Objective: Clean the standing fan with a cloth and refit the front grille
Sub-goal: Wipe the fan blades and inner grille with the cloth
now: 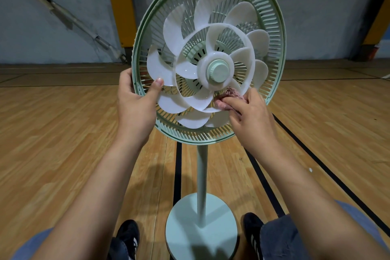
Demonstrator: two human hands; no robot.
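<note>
Now left hand grips fan rim; right hand presses cloth on blade.

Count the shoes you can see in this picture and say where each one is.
2. One dark shoe is on the floor left of the fan's round base; the other shoe is right of it. Both are partly cut off.
</note>
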